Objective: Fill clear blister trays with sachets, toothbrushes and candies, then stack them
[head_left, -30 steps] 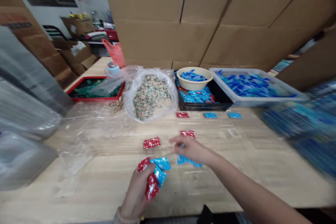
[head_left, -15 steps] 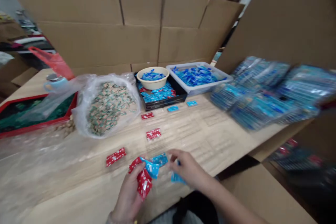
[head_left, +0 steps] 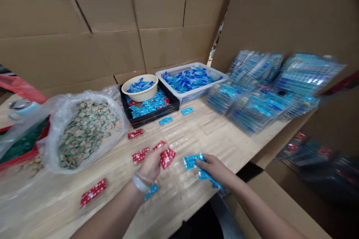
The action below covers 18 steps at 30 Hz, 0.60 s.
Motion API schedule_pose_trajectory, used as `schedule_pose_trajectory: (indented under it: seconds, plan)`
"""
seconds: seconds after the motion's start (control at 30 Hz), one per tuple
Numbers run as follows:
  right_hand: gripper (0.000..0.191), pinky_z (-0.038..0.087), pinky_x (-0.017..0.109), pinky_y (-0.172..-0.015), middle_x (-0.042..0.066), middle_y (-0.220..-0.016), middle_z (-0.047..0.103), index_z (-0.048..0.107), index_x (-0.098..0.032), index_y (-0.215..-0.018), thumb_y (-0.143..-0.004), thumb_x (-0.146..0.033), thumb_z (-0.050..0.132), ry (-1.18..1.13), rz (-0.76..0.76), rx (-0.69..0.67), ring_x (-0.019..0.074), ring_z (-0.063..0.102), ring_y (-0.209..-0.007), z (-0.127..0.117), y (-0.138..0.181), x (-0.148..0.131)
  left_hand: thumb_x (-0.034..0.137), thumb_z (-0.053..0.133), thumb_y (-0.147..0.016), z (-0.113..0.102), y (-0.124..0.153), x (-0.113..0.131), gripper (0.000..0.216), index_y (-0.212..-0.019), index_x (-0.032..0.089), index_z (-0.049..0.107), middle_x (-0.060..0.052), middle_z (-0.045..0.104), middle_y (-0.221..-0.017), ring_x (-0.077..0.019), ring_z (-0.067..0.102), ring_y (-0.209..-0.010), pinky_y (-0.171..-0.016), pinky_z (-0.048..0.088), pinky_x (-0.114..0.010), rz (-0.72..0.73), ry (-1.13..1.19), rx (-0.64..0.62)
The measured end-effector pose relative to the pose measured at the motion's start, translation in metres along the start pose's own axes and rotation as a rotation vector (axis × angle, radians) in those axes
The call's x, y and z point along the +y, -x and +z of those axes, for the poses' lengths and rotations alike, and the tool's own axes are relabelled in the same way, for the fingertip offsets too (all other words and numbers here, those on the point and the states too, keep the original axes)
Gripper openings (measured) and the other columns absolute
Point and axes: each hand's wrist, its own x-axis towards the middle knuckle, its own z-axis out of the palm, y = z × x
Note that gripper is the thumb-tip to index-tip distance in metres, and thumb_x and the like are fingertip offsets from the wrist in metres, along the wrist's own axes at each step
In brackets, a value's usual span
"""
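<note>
My left hand (head_left: pixel 151 165) is closed on red packets (head_left: pixel 167 157) with white spots, held just above the table. To its right, my right hand (head_left: pixel 215 167) grips several blue packets (head_left: pixel 193 161) that fan out from its fingers. Close by my left hand, a red packet (head_left: pixel 140 155) lies flat, and a blue packet (head_left: pixel 151 191) sits partly hidden under that wrist. Another red packet (head_left: pixel 93 193) lies at the near left. Farther back are a red packet (head_left: pixel 135 133) and two blue packets, one (head_left: pixel 165 120) nearer than the other (head_left: pixel 187 111).
A plastic bag (head_left: pixel 53 134) of small pieces stands left of a black tray (head_left: pixel 151 116) holding packets and a cream bowl (head_left: pixel 140 96). A white basket (head_left: pixel 193 95) contains blue items. Bagged blue packs (head_left: pixel 255 108) are piled right. Cardboard (head_left: pixel 112 52) walls the back.
The view has swung right. My left hand has reached forward with the red packets, and the blue ones it held are gone from it. My right hand now holds several blue packets.
</note>
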Motion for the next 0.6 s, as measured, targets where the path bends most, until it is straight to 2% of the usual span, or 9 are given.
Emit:
schedule_pose_trajectory:
  seconds: [0.07,0.13,0.2,0.27,0.33,0.4,0.53,0.6]
  plan:
    - [0.017,0.033,0.022,-0.049,-0.002,-0.053,0.049,0.053,-0.015,-0.06,-0.066,-0.031,0.054,0.169,0.015,-0.065,0.0097,0.043,-0.051,-0.011,-0.014,-0.001,0.009,0.059,-0.066,0.007,-0.021,0.014,0.003,-0.069,0.011,0.057,-0.001,0.062,-0.059,-0.0105,0.058,-0.053,-0.057,0.047,-0.021,-0.014,0.011,0.027]
    - [0.015,0.034,0.023,-0.051,-0.001,-0.057,0.052,0.056,-0.015,-0.069,-0.065,-0.03,0.055,0.271,-0.008,0.012,0.011,0.046,-0.053,-0.016,-0.023,-0.004,0.009,0.057,-0.068,0.017,-0.035,0.021,0.001,-0.068,0.01,0.057,-0.003,0.062,-0.059,-0.0121,0.059,-0.054,-0.057,0.048,-0.023,-0.031,0.0,0.007]
    - [0.022,0.036,0.024,-0.056,0.001,-0.063,0.055,0.056,-0.016,-0.083,-0.068,-0.032,0.052,0.242,-0.074,0.131,0.0123,0.049,-0.058,-0.018,-0.03,-0.01,0.009,0.055,-0.069,0.027,-0.041,0.021,0.003,-0.07,0.01,0.057,-0.003,0.063,-0.06,-0.0134,0.06,-0.054,-0.056,0.048,-0.024,-0.045,-0.007,-0.011]
    - [0.028,0.038,0.024,-0.06,0.002,-0.07,0.057,0.055,-0.015,-0.09,-0.071,-0.034,0.049,0.117,-0.149,0.169,0.013,0.051,-0.064,-0.015,-0.042,-0.019,0.009,0.054,-0.07,0.036,-0.043,0.017,0.003,-0.072,0.01,0.057,-0.004,0.063,-0.061,-0.0133,0.059,-0.053,-0.054,0.048,-0.024,-0.067,-0.01,-0.015]
    - [0.026,0.038,0.023,-0.061,0.002,-0.072,0.058,0.056,-0.013,-0.085,-0.072,-0.034,0.048,-0.013,-0.189,0.123,0.0124,0.051,-0.066,-0.009,-0.06,-0.028,0.011,0.054,-0.071,0.038,-0.042,0.012,0.004,-0.074,0.01,0.057,-0.003,0.063,-0.061,-0.0124,0.058,-0.051,-0.053,0.048,-0.024,-0.083,-0.014,-0.048]
    - [0.021,0.036,0.02,-0.056,0.0,-0.066,0.056,0.056,-0.011,-0.076,-0.072,-0.029,0.045,-0.035,-0.203,0.064,0.0101,0.049,-0.062,-0.004,-0.083,-0.034,0.013,0.054,-0.072,0.033,-0.042,0.011,0.007,-0.078,0.01,0.056,-0.003,0.062,-0.061,-0.0117,0.058,-0.051,-0.053,0.048,-0.023,-0.055,-0.026,-0.061]
    - [0.009,0.029,0.019,-0.051,-0.004,-0.049,0.046,0.054,-0.01,-0.057,-0.063,-0.016,0.053,0.117,-0.205,0.049,0.0069,0.042,-0.053,-0.002,-0.122,-0.046,0.013,0.046,-0.078,0.01,-0.041,0.022,0.01,-0.085,0.012,0.052,-0.002,0.06,-0.063,-0.01,0.058,-0.051,-0.048,0.046,-0.02,0.01,-0.023,0.112]
    - [0.008,0.029,0.02,-0.052,-0.004,-0.047,0.044,0.053,-0.012,-0.051,-0.055,-0.013,0.059,0.133,-0.186,0.074,0.0076,0.043,-0.053,-0.006,-0.126,-0.052,0.01,0.039,-0.079,0.007,-0.041,0.029,0.013,-0.084,0.012,0.051,-0.002,0.059,-0.062,-0.0099,0.057,-0.051,-0.049,0.047,-0.021,-0.034,0.041,0.125]
